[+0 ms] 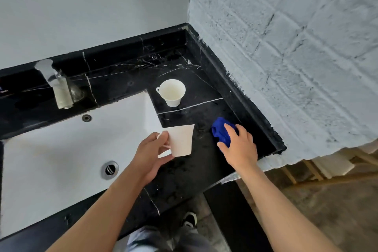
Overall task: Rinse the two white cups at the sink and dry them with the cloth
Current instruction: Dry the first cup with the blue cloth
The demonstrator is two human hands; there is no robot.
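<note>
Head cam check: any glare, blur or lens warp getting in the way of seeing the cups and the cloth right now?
Head view: soft even light, no hard shadows; the faucet is washed out by glare and smeared; the held cup blends into the white sink at its left edge; wide-angle warp bends the counter lines; the blue cloth and second cup read clearly.

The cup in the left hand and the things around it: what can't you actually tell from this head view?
- Held cup: its inside faces away, so wet or dry cannot be told; the left hand covers its handle.
- Blue cloth: the right hand hides part of it.
- Tap: blurred; running water cannot be made out.
- Cup on the counter: too small to see droplets.
- Sink: cut off by the left edge.
</note>
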